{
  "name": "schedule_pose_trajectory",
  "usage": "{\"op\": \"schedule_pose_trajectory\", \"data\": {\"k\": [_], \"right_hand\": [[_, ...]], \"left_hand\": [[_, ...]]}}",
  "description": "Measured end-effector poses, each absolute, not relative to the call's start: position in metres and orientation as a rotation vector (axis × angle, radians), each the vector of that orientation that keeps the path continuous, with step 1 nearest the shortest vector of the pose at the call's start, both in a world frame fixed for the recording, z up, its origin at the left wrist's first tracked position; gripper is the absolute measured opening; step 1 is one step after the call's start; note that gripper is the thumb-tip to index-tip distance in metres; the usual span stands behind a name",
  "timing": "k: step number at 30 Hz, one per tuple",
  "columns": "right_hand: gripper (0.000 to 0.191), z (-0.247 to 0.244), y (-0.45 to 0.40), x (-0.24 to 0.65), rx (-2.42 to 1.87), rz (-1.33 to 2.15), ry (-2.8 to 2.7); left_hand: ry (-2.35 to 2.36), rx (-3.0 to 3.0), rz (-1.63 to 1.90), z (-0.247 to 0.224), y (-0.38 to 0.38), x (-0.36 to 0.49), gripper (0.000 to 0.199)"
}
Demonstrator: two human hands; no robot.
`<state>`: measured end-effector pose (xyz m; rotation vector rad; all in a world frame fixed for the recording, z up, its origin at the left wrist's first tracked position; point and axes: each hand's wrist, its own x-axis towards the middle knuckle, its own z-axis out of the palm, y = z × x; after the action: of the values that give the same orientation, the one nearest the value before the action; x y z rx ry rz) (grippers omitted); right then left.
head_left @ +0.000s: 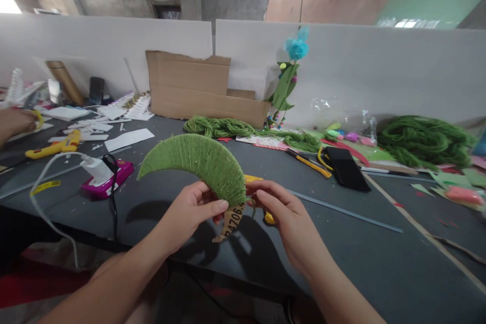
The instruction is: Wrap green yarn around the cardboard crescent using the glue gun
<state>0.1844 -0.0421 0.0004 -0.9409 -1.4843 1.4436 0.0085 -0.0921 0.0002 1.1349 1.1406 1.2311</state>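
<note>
A cardboard crescent (193, 159), mostly wound with green yarn, is held up over the front of the dark table. Bare brown cardboard with printed digits shows at its lower tip. My left hand (203, 205) grips the crescent near that end, thumb on the front face. At the crescent's right edge, my right hand (279, 202) has its fingers pinched together by the yarn; a short bit of green strand shows beside the fingertips. Behind the right hand lies a yellow-handled tool (269, 217), mostly hidden, so its kind is unclear.
A pink power strip (108, 179) with a white plug and a yellow glue gun (55, 144) lie at left. Further back are cardboard (190, 83) and green yarn (218, 125). A black phone (347, 168) and yarn heap (423, 139) are right. Another person's hand (17, 124) shows far left.
</note>
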Motion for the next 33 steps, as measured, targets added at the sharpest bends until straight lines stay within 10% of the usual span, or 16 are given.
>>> {"op": "schedule_pose_trajectory", "data": {"k": [13, 16, 33], "right_hand": [[0.043, -0.015, -0.04, 0.176, -1.122, 1.204, -1.553], [0.016, -0.013, -0.034, 0.178, -1.022, 1.198, -1.461], [0.023, 0.012, -0.028, 0.173, -0.845, 1.366, -1.143]], "left_hand": [[1.22, 1.22, 1.198, -0.003, -0.089, 0.007, 0.012], [1.232, 1.24, 1.177, -0.004, -0.088, 0.007, 0.014], [1.064, 1.435, 1.121, 0.021, -0.078, 0.014, 0.02]]}}
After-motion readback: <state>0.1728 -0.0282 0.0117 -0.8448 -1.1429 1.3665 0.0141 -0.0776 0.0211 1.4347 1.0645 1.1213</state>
